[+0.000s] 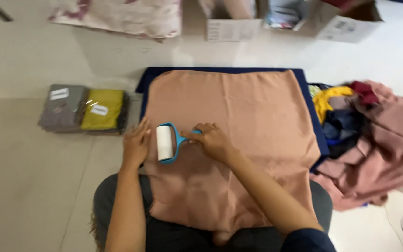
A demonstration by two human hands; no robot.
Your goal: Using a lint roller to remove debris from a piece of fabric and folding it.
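Note:
A salmon-pink cloth [243, 116] lies spread flat over a dark blue mat [311, 98] on the floor, its near end draped over my lap. My right hand [213, 141] grips the blue handle of a lint roller [166, 143], whose white roll rests on the cloth's left part. My left hand [136, 142] lies flat, fingers apart, on the cloth's left edge just beside the roller.
Two packed stacks of folded cloth, grey [61, 108] and mustard yellow [103, 110], sit to the left. A heap of mixed coloured fabrics [369, 135] lies at the right. Cardboard boxes [336, 21] and a floral bundle [122, 16] stand at the back.

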